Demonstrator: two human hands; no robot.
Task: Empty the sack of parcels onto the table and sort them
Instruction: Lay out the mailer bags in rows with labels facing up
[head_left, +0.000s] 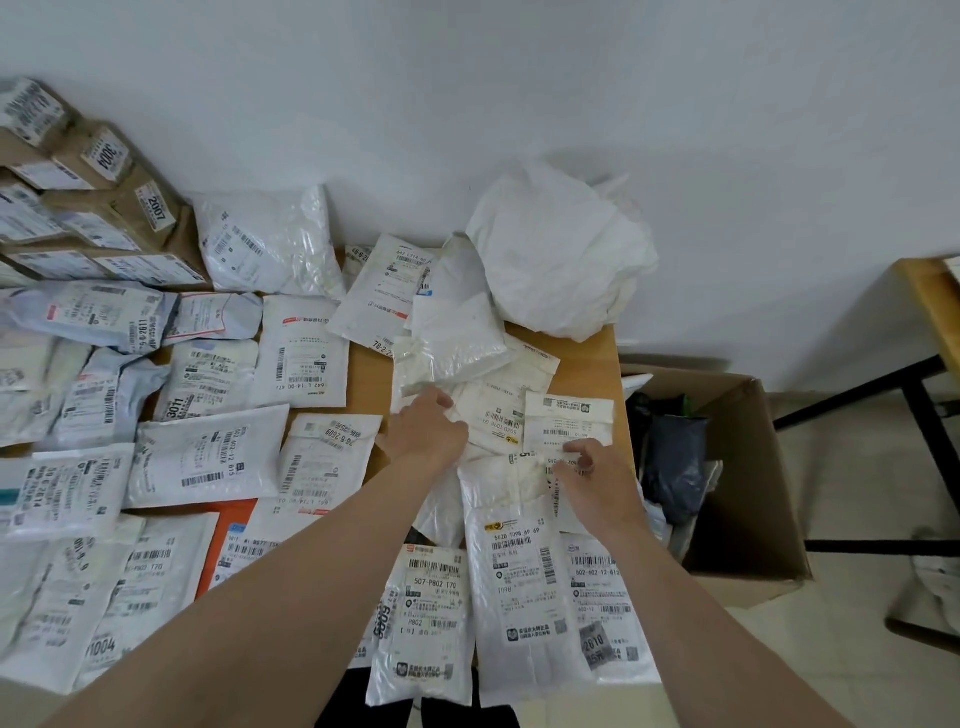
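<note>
- The left grip (426, 434) reaches forward over the middle of the worktop (370, 379). Its fingers are straight and released, and the fingertips (444, 402) touch the near edge of a loose heap of white pouches (457, 343).
- The right grip (589, 470) is just to the right of it. Thumb and forefinger are curled, pinching the near edge of a small white parcel (569, 415) that lies label up.
- This small white parcel is near the right edge of the worktop and overlaps a cream envelope (498, 410) on its left.
- The sack (561, 254), white and crumpled, sits slumped on the far right corner of the worktop, against the wall (519, 78) and just behind the heap.
- Parcels (208, 457) lie flat, labels up, in rough rows over the left half of the worktop, and many overlap.
- Three more white ones lie side by side at the near edge, between and under the forearms. The long parcel (514, 587) is the middle one.
- An orange envelope (234, 540) shows between the white wrappers on the near left.
- Brown cartons (119, 208) are stacked at the far left against the wall, and two carry the numbers 3004 and 2007.
- An open cardboard box (743, 467) stands on the floor just beside the right end of the worktop and holds dark bags (675, 457).
- The corner of a second table (930, 306) shows at the right edge.
</note>
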